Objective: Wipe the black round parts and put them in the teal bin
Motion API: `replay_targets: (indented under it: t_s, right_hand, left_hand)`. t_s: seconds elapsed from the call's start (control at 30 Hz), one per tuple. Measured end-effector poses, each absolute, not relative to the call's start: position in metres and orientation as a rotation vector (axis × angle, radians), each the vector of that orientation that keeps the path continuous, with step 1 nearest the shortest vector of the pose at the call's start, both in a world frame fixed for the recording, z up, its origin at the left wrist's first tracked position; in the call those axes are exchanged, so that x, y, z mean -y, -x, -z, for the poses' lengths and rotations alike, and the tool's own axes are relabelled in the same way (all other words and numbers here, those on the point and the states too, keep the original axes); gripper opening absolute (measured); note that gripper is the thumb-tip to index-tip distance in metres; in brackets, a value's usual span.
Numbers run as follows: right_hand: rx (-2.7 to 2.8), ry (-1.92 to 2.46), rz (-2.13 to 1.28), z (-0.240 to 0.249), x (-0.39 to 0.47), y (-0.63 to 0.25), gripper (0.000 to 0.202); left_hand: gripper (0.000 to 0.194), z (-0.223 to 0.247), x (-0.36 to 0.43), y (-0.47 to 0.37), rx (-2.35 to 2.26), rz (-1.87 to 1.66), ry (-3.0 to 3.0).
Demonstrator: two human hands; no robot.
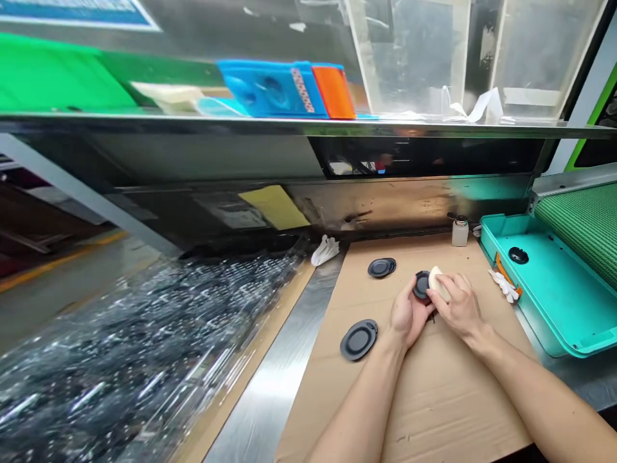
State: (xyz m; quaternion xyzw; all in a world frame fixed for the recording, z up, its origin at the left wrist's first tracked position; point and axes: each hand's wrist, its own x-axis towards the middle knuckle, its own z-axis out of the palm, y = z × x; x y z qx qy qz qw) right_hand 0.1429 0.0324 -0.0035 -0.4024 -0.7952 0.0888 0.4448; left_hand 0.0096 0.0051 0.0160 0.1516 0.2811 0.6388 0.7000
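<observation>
Over the cardboard sheet, my left hand is closed around a black round lid. My right hand pinches a cream-coloured pad, which touches or nearly touches the lid's right edge; the exact contact is hidden by my fingers. To the left of my hands lie more black round lids: a small overlapping group farther away and another overlapping pair nearer my left forearm.
A small bottle stands at the cardboard's back edge. On the right, a teal bin holds a black round part, beside a green conveyor belt. White gloves lie at the back. Plastic-wrapped black parts fill the left.
</observation>
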Motion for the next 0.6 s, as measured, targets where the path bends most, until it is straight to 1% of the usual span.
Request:
replay_targets:
  t_s: [0.07,0.1,0.23,0.33,0.47,0.6]
  right_hand:
    - [1.963,1.015,-0.169,0.003,-0.031,-0.141,0.035]
    - [1.980,1.026,-0.157,0.003,-0.029,-0.140,0.035]
    - [2.123,1.037,-0.151,0.002,-0.018,-0.134,0.039]
    - [2.154,1.045,-0.118,-0.001,-0.016,-0.130,0.043]
    - [2.103,1.225,-0.116,-0.005,-0.014,-0.126,0.041]
    - [2.216,1.142,-0.146,-0.006,-0.009,-0.123,0.038]
  left_hand:
    - [0.050,-0.017,-0.005,-0.006,-0.589,-1.364,-0.301]
    - [0.052,-0.016,-0.005,-0.005,-0.607,-1.349,-0.272]
    - [0.035,-0.009,-0.009,-0.005,-0.629,-1.336,-0.215]
    - [0.037,-0.006,-0.010,-0.010,-0.504,-1.335,-0.233]
    - [0.037,-0.003,-0.009,-0.016,-0.455,-1.362,-0.209]
    - [0.039,0.000,-0.011,-0.016,-0.500,-1.345,-0.188]
